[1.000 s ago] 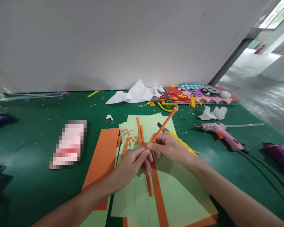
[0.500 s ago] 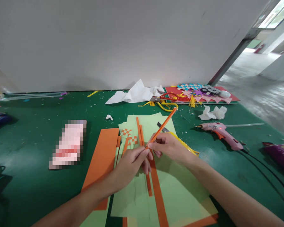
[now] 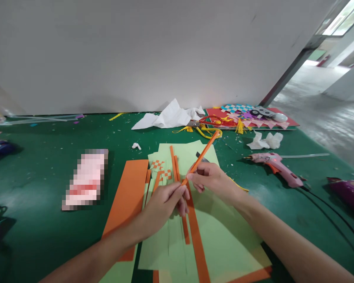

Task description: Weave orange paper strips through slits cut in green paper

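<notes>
A narrow orange paper strip slants up and away between my hands. My left hand pinches its near end between thumb and fingers. A little farther along, my right hand is closed on the same strip. Below lie light green paper sheets with more orange strips on them. Small orange-and-green checkered woven pieces rest just beyond my left hand. A wide orange paper sheet lies left of the green ones. Under my right hand, a yellow-handled tool is mostly hidden.
On the green table stand a pink glue gun with its cord at right, crumpled tissues, scissors and white paper by the wall. A blurred-out pink object lies left. A red board holds paper crafts.
My right hand has slid slightly along the strip, away from my left hand's fingertips. The strip's far end has tipped a little to the left. My left hand stays nearly still.
</notes>
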The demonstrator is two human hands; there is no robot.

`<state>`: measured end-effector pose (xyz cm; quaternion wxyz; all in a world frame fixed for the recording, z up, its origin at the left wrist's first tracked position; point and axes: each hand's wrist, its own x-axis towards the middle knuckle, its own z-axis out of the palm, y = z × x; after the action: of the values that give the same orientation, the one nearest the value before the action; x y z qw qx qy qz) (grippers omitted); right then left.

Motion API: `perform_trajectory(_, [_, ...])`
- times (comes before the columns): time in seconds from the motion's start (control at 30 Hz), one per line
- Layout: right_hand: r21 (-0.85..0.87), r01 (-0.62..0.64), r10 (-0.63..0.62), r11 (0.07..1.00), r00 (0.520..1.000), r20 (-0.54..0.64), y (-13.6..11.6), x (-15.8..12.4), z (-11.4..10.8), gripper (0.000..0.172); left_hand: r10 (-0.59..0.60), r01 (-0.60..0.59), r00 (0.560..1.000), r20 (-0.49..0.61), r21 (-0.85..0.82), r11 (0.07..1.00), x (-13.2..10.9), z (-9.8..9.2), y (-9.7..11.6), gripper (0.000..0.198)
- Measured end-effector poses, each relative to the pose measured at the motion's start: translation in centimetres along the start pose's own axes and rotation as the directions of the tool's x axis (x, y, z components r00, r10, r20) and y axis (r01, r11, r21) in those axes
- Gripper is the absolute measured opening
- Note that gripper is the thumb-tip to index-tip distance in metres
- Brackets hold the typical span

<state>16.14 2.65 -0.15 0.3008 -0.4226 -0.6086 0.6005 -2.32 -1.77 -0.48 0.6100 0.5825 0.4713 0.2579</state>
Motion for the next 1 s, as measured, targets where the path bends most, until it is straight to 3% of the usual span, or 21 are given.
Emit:
perform_trajectory(0.27, [-0.039,-0.045,0.048,0.998,0.996,0.077,-0.23,0.00,0.60,0.022,0.028,-0.028,0.999,-0.015,0.038,0.999,0.03,0.02,-0.47,0.036])
perform_trajectory(0.47, [-0.080,-0.048,0.052,0.996,0.998,0.042,-0.24,-0.15,0.49,0.029,0.024,-0.023,1.000,-0.019,0.045,0.999,0.01,0.05,-0.13,0.035])
perform_trajectory(1.0, [-0.054,-0.046,0.048,0.997,0.998,0.039,0.05,-0.03,0.36,0.026,0.034,-0.034,0.999,-0.025,0.010,0.999,0.07,0.07,-0.32,0.035])
